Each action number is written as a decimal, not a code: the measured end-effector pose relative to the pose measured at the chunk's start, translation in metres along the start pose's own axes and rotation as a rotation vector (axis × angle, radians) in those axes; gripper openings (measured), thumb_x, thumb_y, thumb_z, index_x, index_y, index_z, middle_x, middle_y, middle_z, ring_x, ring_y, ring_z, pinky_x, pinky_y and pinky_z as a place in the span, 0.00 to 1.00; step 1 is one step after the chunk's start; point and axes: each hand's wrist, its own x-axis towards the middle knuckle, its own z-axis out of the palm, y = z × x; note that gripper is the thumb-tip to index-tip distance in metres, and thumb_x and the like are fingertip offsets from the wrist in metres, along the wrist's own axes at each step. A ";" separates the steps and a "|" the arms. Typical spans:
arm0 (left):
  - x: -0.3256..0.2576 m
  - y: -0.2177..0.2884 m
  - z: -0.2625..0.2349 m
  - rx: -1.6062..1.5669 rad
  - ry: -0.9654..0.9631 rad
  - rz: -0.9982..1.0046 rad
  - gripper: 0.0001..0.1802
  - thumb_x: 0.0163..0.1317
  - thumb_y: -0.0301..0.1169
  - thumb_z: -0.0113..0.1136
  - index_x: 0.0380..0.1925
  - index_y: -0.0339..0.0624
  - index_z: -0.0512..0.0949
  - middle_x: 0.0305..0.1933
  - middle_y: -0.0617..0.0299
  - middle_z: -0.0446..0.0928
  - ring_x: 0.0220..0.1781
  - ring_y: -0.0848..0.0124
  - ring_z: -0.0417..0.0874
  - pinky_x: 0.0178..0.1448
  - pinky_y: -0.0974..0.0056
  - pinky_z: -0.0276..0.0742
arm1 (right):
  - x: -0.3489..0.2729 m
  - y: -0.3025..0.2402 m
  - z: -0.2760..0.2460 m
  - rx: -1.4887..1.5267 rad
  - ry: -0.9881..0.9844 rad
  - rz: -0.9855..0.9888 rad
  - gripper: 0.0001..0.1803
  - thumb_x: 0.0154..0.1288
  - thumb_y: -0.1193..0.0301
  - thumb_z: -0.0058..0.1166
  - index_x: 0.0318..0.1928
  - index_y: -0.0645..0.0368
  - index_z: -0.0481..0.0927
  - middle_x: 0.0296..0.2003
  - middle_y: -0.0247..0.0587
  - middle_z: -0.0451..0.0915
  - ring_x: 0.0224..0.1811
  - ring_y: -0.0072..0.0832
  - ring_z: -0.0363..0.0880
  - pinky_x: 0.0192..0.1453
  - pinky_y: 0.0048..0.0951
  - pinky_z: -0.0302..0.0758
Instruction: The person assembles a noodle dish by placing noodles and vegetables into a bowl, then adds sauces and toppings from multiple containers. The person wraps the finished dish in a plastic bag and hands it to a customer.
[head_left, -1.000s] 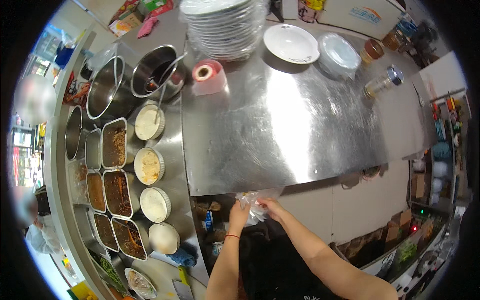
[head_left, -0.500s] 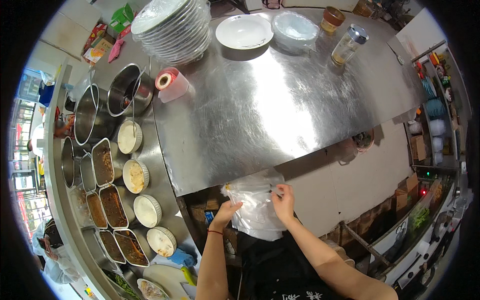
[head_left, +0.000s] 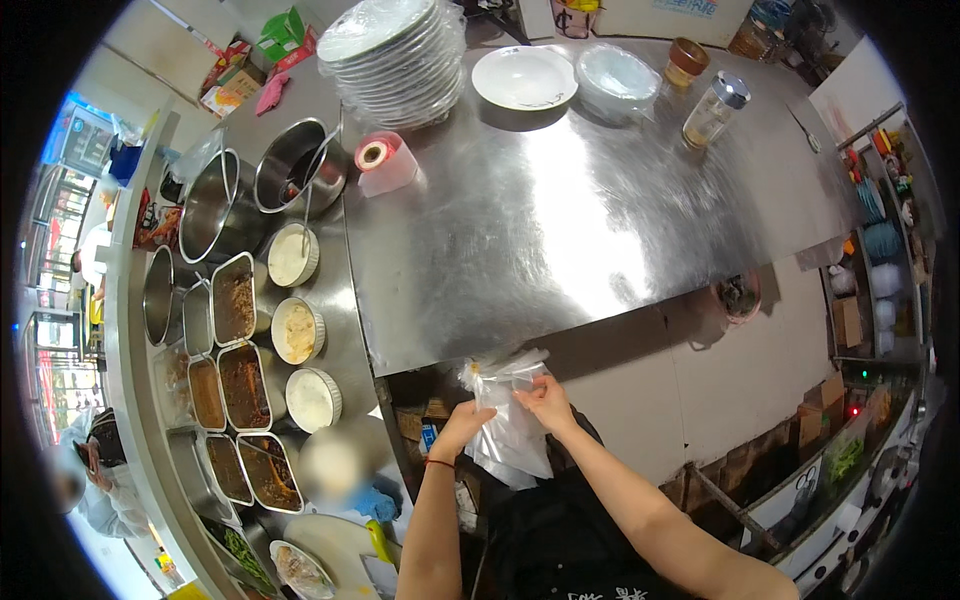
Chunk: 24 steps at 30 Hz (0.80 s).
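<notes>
A bundle of clear plastic bags [head_left: 508, 425] hangs between my hands, just off the near edge of the steel table [head_left: 480, 270]. My left hand [head_left: 464, 427] pinches the left side of the bundle, thumb on top. On the other side, my right hand [head_left: 548, 403] has its thumb and fingers closed on the upper right part of the plastic. The film is crumpled and shiny, and its lower end hangs down in front of my black apron [head_left: 550, 540]. How many layers each hand grips I cannot tell.
Wrapped stacked plates [head_left: 392, 65], a white bowl [head_left: 525, 78] and a glass shaker [head_left: 716, 108] stand at the table's far side. At left are steel pots [head_left: 222, 210], trays of sauces [head_left: 245, 385] and white ribbed bowls [head_left: 314, 400]. A person [head_left: 95, 500] is beyond the counter.
My right hand has moved left, closer to my left hand, and the bag bundle is narrower and more gathered. The whole view has shifted, with the tabletop things now farther right.
</notes>
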 end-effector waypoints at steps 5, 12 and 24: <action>-0.003 -0.004 0.006 -0.016 0.048 0.088 0.16 0.60 0.34 0.56 0.42 0.32 0.77 0.39 0.62 0.79 0.40 0.75 0.76 0.46 0.68 0.71 | 0.007 0.001 -0.007 -0.078 -0.081 -0.067 0.15 0.53 0.64 0.62 0.23 0.65 0.79 0.17 0.39 0.77 0.20 0.26 0.74 0.28 0.29 0.70; -0.041 -0.005 0.046 0.385 0.811 0.512 0.31 0.57 0.40 0.59 0.56 0.32 0.66 0.50 0.43 0.74 0.50 0.50 0.75 0.59 0.57 0.67 | -0.044 0.049 -0.109 -0.295 -0.596 0.255 0.09 0.53 0.67 0.63 0.24 0.59 0.83 0.17 0.33 0.77 0.20 0.24 0.73 0.27 0.29 0.70; -0.074 0.029 0.134 -1.310 -0.067 0.115 0.19 0.67 0.40 0.47 0.52 0.41 0.68 0.55 0.57 0.72 0.56 0.64 0.73 0.56 0.54 0.72 | -0.129 -0.124 -0.169 0.244 -1.472 0.491 0.09 0.62 0.70 0.56 0.36 0.65 0.80 0.27 0.30 0.76 0.27 0.15 0.68 0.31 0.16 0.65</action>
